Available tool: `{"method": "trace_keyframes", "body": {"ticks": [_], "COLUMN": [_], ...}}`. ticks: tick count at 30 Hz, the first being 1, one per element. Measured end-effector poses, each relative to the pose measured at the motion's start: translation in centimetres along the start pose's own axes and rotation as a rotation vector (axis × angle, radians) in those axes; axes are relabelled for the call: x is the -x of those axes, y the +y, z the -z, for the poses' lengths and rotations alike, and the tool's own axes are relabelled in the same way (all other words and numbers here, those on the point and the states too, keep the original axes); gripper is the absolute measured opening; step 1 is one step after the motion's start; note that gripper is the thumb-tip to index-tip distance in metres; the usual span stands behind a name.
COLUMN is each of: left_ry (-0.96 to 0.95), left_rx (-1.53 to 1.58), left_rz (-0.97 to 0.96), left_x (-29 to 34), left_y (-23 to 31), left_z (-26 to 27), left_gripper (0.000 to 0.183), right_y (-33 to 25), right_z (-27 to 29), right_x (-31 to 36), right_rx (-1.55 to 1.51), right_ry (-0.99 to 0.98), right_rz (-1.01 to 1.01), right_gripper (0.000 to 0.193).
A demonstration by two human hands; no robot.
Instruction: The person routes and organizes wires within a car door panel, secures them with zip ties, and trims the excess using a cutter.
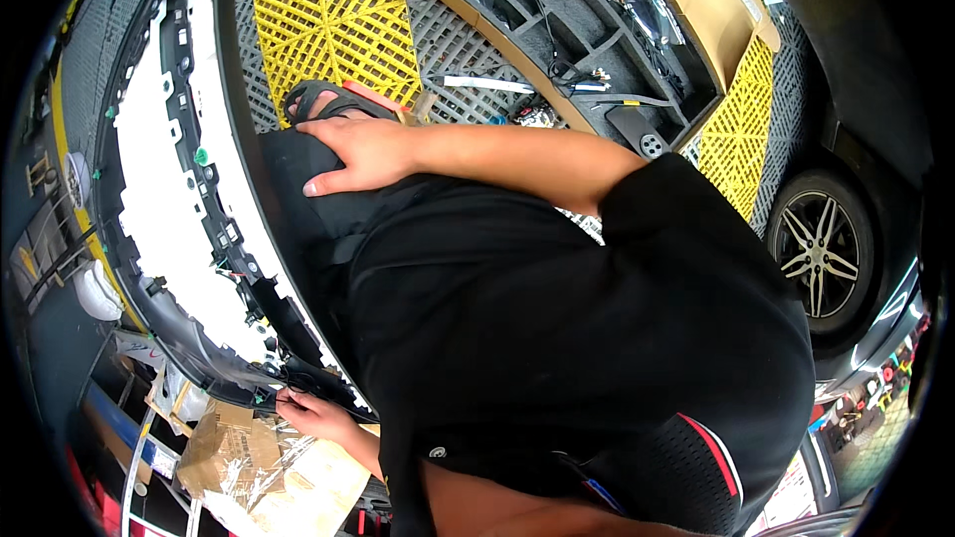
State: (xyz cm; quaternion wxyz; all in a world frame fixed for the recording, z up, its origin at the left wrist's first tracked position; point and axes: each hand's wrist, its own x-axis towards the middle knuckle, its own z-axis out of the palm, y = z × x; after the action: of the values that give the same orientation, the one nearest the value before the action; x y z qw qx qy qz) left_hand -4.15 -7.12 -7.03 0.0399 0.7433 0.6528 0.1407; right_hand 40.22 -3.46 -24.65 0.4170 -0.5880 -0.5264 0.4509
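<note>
A long, curved black car trim panel (261, 154), with bright white areas, clip sockets and several green clips (202, 156), stretches down the left side in front of me. My left hand (314, 416) is at its lower end, the fingers curled against the edge close to some dark wiring (288, 378). What lies under those fingertips is partly hidden. On my black-clothed leg (328, 214) rests my right hand (366, 151), back showing, thumb and fingers spread, holding nothing. A sandalled foot (308, 104) shows just beyond it.
A cardboard box with grey foam compartments (577, 15) holds cables and small parts. Yellow and grey floor grating (333, 20) lies beneath. A dark car's wheel (821, 249) stands at right. Torn cardboard (234, 447) and a metal frame (134, 467) are at lower left.
</note>
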Motion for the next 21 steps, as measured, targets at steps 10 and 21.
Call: {"method": "trace_keyframes", "body": {"ticks": [10, 21], "left_ry": [0.025, 0.080], "left_rx": [0.007, -0.060], "left_rz": [0.202, 0.040], "left_x": [3.0, 2.9], "left_y": [1.9, 2.2], "left_z": [0.2, -0.6], "left_gripper": [0.022, 0.019], "right_y": [9.9, 20.3], "right_z": [5.9, 13.1], "right_x": [8.9, 26.5], "right_rx": [-0.505, 0.771], "right_ry": [0.414, 0.730], "right_rz": [-0.329, -0.573], "right_gripper": [0.037, 0.021]}}
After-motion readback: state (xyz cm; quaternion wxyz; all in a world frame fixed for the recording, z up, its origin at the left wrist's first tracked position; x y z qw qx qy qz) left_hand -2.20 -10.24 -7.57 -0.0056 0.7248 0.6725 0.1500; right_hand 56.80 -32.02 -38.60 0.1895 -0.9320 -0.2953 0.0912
